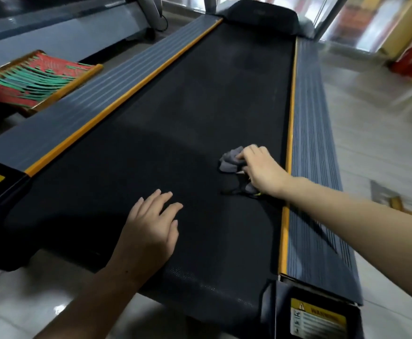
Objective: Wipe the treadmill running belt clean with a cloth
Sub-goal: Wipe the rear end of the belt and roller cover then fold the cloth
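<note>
The black treadmill running belt point(175, 133) stretches away from me between two grey side rails with orange trim. A crumpled grey cloth point(229, 161) lies on the belt near its right edge. My right hand point(261, 170) sits on top of the cloth, fingers curled over and gripping it against the belt. Part of the cloth shows dark under my wrist. My left hand point(151, 228) rests flat on the belt's near end, fingers spread and straight, holding nothing.
The grey right side rail point(315, 167) and left side rail point(97, 94) flank the belt. A red and green woven wooden-framed seat point(33, 79) stands at the left. A yellow warning label point(317, 319) marks the near right corner. Tiled floor point(371, 123) lies to the right.
</note>
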Motion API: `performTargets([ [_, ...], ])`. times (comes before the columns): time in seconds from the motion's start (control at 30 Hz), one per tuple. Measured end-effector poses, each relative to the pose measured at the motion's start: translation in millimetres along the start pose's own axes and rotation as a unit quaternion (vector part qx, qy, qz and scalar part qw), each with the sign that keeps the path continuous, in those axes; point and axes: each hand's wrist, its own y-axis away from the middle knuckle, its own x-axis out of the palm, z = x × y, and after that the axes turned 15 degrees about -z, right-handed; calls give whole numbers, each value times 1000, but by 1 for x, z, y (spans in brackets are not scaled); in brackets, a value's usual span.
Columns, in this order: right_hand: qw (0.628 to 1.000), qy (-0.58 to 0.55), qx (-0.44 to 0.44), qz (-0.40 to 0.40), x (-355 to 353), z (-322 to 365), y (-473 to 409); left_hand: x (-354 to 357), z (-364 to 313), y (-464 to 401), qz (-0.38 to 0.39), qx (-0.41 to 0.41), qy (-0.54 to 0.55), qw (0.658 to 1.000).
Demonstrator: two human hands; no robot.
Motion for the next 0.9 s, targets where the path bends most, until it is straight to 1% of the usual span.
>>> performTargets([
  [0.03, 1000, 0, 20, 0, 0, -3, 0, 0, -2, 2, 2, 6, 1, 1000],
  [0.1, 999, -28, 20, -3, -4, 11, 16, 2, -4, 4, 0, 10, 11, 1000],
  [0.17, 998, -67, -16, 5, -18, 39, 51, 4, -6, 3, -1, 4, 23, 1000],
  [0.27, 987, -118, -84, 68, -43, 68, 95, 9, -7, 3, -2, 2, 42, 999],
  [0.33, 982, -114, -116, 97, -47, 61, 90, 10, -7, 1, 1, 3, 47, 999],
  [0.4, 985, -80, -122, 91, -37, 36, 60, 10, -8, -2, 2, 3, 46, 999],
  [0.43, 991, -47, -101, 79, -29, 16, 40, 10, -10, -3, 1, 3, 45, 999],
  [0.5, 998, 3, -9, 60, -18, -22, 3, 8, -13, -3, -5, 6, 42, 999],
  [0.57, 995, 23, 67, 64, -11, -44, -17, 5, -13, -2, -10, 8, 40, 999],
  [0.63, 995, 19, 80, 56, -6, -44, -15, 3, -12, -2, -12, 0, 41, 999],
  [0.7, 996, -4, 69, 51, -10, -22, 8, 0, -10, -3, -10, -18, 45, 999],
  [0.83, 998, -44, -35, 39, -31, 51, 84, -2, -8, -4, -3, -41, 42, 998],
  [0.9, 993, -72, -67, 57, -39, 74, 107, -3, -7, -3, 3, -47, 40, 998],
])
